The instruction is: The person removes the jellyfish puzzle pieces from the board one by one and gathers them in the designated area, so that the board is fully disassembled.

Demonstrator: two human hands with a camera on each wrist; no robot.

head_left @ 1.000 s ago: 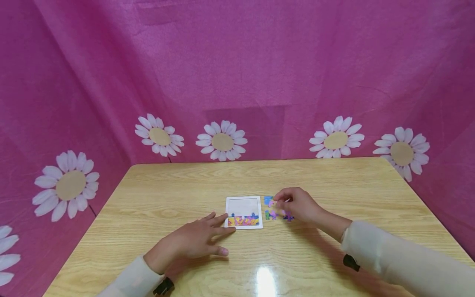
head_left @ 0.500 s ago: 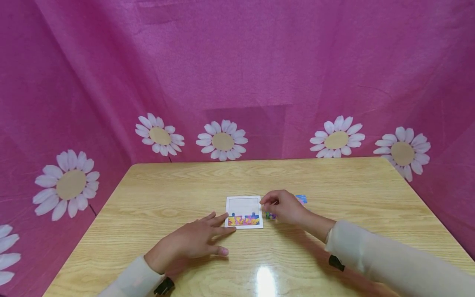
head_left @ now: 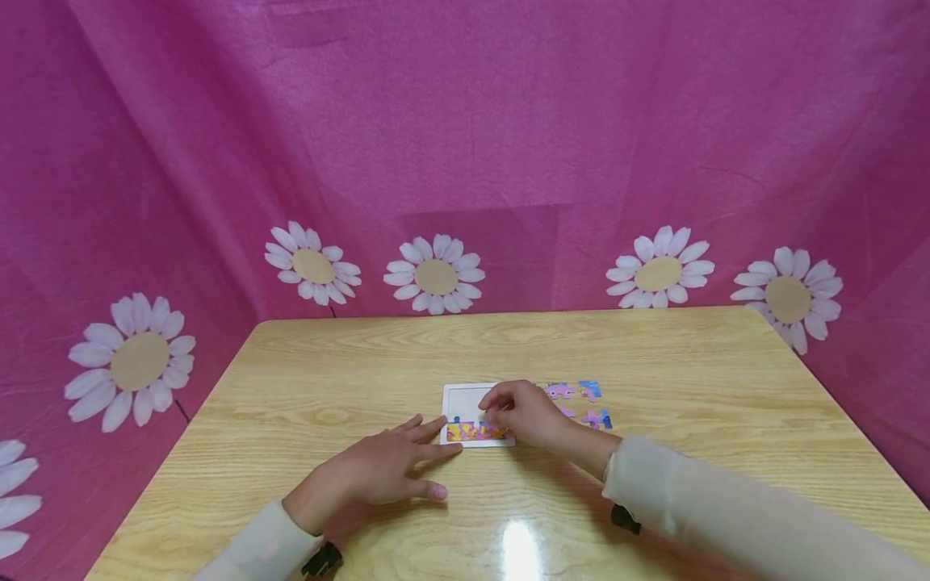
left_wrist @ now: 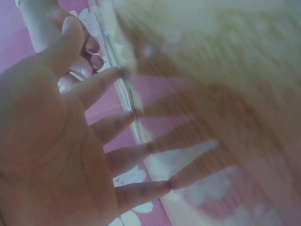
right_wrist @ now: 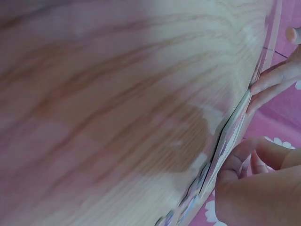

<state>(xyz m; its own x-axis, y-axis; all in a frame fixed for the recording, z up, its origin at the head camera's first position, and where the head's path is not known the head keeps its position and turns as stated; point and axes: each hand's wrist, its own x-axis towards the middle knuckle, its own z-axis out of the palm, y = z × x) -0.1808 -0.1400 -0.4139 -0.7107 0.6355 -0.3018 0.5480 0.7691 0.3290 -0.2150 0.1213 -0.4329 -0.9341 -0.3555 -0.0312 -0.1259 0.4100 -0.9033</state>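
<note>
In the head view, a white square puzzle frame (head_left: pixel 446 403) lies mid-table with a row of colourful pieces (head_left: pixel 465 431) along its near side. My left hand (head_left: pixel 381 464) rests spread beside it, fingertips on its left edge. My right hand (head_left: pixel 526 411) is over the frame's right side, thumb and index finger bent together in a pinch on a puzzle piece that the fingers mostly hide. Right of that hand lie loose puzzle pieces (head_left: pixel 590 390), pink and blue. Both hands show at the frame in the right wrist view, the left (right_wrist: pixel 277 82) flat against its far end.
The wooden table (head_left: pixel 349 363) reaches back to a pink cloth (head_left: pixel 472 121) printed with large white daisies. A bright light reflection (head_left: pixel 521 549) shows near the front. Dark wrist straps (head_left: pixel 322 558) sit under the pale sleeves.
My right hand has moved left from above the loose pieces to the frame's right side, uncovering several pieces behind it. My left hand has stayed in place.
</note>
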